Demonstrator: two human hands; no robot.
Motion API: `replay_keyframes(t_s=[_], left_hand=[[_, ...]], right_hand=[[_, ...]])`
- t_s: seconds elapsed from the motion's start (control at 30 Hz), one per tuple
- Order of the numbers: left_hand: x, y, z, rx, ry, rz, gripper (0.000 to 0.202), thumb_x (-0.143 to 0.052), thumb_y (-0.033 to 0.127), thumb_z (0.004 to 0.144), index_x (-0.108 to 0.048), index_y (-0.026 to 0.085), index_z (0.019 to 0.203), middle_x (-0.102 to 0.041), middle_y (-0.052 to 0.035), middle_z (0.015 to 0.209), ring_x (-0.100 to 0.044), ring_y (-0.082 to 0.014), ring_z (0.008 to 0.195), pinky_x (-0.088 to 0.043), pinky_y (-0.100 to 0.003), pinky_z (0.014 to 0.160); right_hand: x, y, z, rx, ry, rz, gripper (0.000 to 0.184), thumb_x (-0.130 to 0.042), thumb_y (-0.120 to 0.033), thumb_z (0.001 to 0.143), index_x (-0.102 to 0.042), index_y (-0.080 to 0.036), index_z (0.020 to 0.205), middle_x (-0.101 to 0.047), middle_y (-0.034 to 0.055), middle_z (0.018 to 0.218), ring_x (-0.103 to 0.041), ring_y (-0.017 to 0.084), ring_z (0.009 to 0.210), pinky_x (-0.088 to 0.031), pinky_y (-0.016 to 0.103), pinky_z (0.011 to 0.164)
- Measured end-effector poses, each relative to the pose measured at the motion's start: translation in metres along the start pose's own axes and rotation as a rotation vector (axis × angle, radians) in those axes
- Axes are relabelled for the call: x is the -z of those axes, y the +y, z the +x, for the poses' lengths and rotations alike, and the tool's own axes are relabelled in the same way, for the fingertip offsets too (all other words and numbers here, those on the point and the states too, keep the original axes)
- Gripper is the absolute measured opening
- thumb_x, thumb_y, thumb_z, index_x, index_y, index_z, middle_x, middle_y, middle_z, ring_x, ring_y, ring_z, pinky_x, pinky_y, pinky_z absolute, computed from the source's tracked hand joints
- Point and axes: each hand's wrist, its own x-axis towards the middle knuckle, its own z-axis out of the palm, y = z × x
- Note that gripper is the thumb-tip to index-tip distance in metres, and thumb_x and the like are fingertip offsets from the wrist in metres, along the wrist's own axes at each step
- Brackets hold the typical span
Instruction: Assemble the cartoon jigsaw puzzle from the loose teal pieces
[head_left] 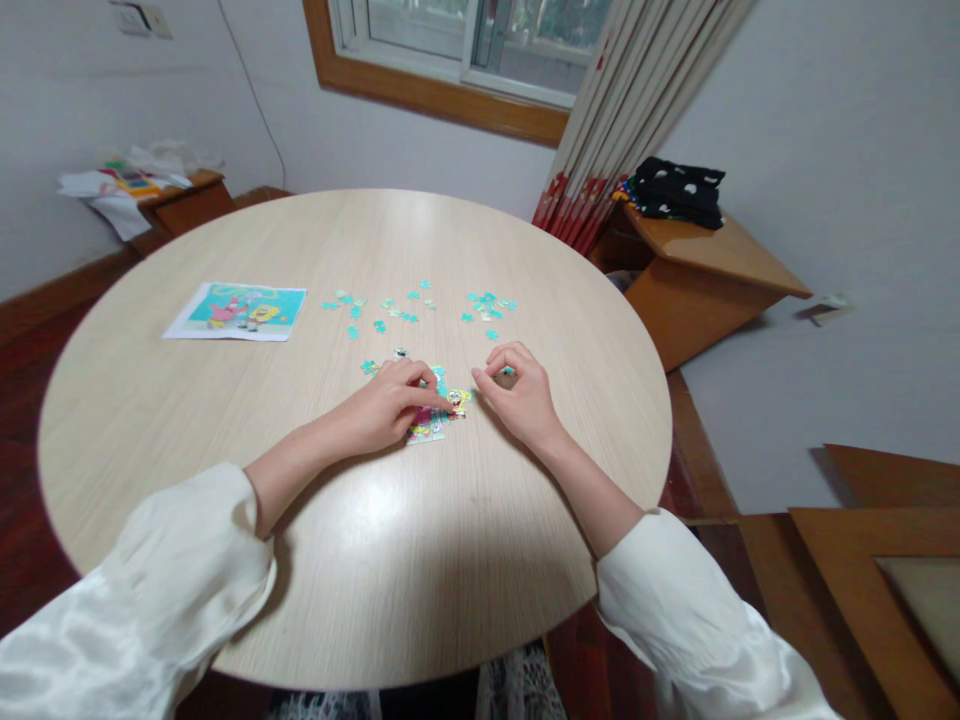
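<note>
On the table [330, 590], the left hand [386, 405], fingers apart, touches the puzzle [433, 428]; the right hand [523, 395] curls, grip unclear.

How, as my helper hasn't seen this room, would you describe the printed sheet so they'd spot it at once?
Find the round, pale table. On its left side, farther off than the left hand, lies a white-edged sheet printed with cartoon figures on turquoise. It is one flat rectangle, unlike the small, loose puzzle pieces to its right.
</note>
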Motion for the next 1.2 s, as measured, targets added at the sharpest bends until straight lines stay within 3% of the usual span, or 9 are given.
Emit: replay_keyframes(t_s=[0.23, 0.47, 0.63, 0.8, 0.97, 1.1, 1.2], left_hand=[[0.000, 0.000, 0.000, 0.015, -0.110, 0.035, 0.035, -0.046, 0.011, 0.090, -0.073, 0.028, 0.104, -0.056, -0.0069, 0.092, -0.047, -0.0209, 0.091, -0.034, -0.036, 0.082], [-0.003, 0.000, -0.001, 0.065, -0.074, 0.038, 0.044, -0.039, 0.010, 0.090, -0.067, 0.030, 0.117, -0.053, -0.0079, 0.101, -0.046, -0.0215, 0.096, -0.035, -0.038, 0.085], [-0.002, 0.001, -0.001, 0.090, -0.068, 0.065, 0.044, -0.041, 0.011, 0.087, -0.068, 0.031, 0.115, -0.052, -0.0079, 0.104, -0.047, -0.0224, 0.097, -0.037, -0.041, 0.086], [0.001, -0.001, 0.001, 0.165, 0.108, -0.071, 0.043, -0.040, 0.006, 0.079, -0.070, 0.021, 0.106, -0.056, -0.0070, 0.101, -0.051, -0.0205, 0.096, -0.042, -0.040, 0.089], [0.006, -0.005, 0.002, 0.302, 0.320, -0.164, 0.032, -0.039, 0.007, 0.072, -0.068, 0.017, 0.080, -0.062, -0.0046, 0.083, -0.057, -0.0176, 0.082, -0.048, -0.034, 0.078], [0.010, -0.005, 0.002, 0.400, 0.457, -0.188, 0.026, -0.041, 0.010, 0.068, -0.065, 0.019, 0.071, -0.063, -0.0033, 0.077, -0.058, -0.0175, 0.080, -0.048, -0.033, 0.077], [0.016, -0.009, 0.004, 0.568, 0.580, -0.302, 0.024, -0.041, 0.011, 0.065, -0.063, 0.021, 0.067, -0.063, -0.0021, 0.074, -0.057, -0.0170, 0.074, -0.048, -0.032, 0.071]], right_hand=[[0.000, 0.001, 0.000, 0.009, 0.023, -0.013, 0.020, -0.062, -0.022, 0.076, -0.048, -0.022, 0.061, -0.056, 0.0011, 0.075, -0.055, 0.018, 0.078, -0.043, 0.036, 0.078], [0.005, 0.004, 0.004, 0.024, 0.053, -0.039, 0.020, -0.060, -0.024, 0.077, -0.047, -0.022, 0.061, -0.056, 0.0009, 0.073, -0.055, 0.017, 0.077, -0.043, 0.034, 0.078], [0.020, 0.024, 0.013, -0.093, 0.023, -0.172, 0.015, -0.057, -0.026, 0.078, -0.055, -0.020, 0.065, -0.060, 0.0022, 0.072, -0.055, 0.017, 0.073, -0.043, 0.034, 0.075], [0.034, 0.049, 0.015, -0.145, -0.021, -0.277, 0.019, -0.050, -0.019, 0.083, -0.068, -0.019, 0.086, -0.065, 0.0072, 0.089, -0.059, 0.019, 0.081, -0.044, 0.039, 0.083], [0.034, 0.054, 0.011, -0.121, -0.173, -0.280, 0.024, -0.060, -0.021, 0.080, -0.070, -0.022, 0.103, -0.064, 0.0069, 0.099, -0.058, 0.020, 0.092, -0.042, 0.043, 0.090], [0.031, 0.053, 0.010, -0.122, -0.244, -0.308, 0.022, -0.060, -0.020, 0.081, -0.071, -0.022, 0.100, -0.063, 0.0063, 0.096, -0.058, 0.020, 0.093, -0.042, 0.043, 0.090], [0.031, 0.054, 0.010, -0.113, -0.236, -0.269, 0.019, -0.059, -0.016, 0.081, -0.072, -0.021, 0.094, -0.063, 0.0057, 0.090, -0.058, 0.019, 0.088, -0.044, 0.039, 0.087]])
